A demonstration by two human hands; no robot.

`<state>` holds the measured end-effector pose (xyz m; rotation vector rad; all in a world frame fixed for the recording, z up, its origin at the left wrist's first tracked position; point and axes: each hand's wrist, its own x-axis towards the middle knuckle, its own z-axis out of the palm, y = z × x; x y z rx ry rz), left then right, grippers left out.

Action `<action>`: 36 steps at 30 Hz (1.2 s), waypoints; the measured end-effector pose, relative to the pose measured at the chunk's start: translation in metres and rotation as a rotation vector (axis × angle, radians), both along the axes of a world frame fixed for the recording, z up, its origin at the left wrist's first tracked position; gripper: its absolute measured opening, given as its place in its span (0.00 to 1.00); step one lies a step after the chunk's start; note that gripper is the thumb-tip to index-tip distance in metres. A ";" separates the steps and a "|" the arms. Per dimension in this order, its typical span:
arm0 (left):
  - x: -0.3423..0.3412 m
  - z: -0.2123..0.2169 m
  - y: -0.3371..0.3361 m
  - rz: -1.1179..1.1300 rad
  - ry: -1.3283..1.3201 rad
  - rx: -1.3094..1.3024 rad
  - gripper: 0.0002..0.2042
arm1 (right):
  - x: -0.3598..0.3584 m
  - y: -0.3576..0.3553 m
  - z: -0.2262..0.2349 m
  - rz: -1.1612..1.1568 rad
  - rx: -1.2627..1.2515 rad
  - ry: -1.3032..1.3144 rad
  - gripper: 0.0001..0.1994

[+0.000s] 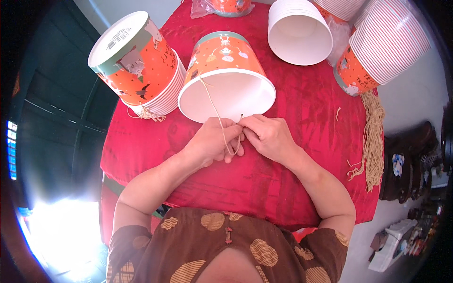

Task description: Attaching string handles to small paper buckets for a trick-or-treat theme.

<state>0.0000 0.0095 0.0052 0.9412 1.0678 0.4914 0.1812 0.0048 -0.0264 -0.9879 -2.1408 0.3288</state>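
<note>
Hands (271, 137) pinching cord (215, 108), tipped bucket (231, 89), nested buckets (387, 42)

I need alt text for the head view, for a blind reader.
A person's left hand and right hand hold a thin string at the open end of an orange bucket on a red tablecloth. One bucket stack is at left, another at upper right.

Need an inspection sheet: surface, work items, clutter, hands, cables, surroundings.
Surface: table under creased red cloth.
Job's things: orange bucket, mouth toward the person; thin cord running from its upper-left rim.
Clutter: left bucket stack, right bucket stack, white-lined bucket, cord bundle at right edge, loose cord scrap.
Grippers: left hand and right hand, fingertips meeting at the cord near the rim; grips partly hidden.
Cables: nothing seen.
Surroundings: dark furniture right, bright light lower left.
</note>
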 end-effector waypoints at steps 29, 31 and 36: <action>-0.002 0.006 0.003 -0.039 0.034 -0.092 0.08 | 0.001 0.002 -0.001 -0.038 -0.015 -0.052 0.03; -0.003 0.004 0.002 -0.026 0.025 -0.070 0.09 | 0.000 0.002 -0.001 -0.034 -0.010 -0.041 0.03; 0.001 0.002 -0.003 -0.053 0.094 0.052 0.12 | 0.001 0.001 -0.001 -0.034 -0.011 -0.040 0.03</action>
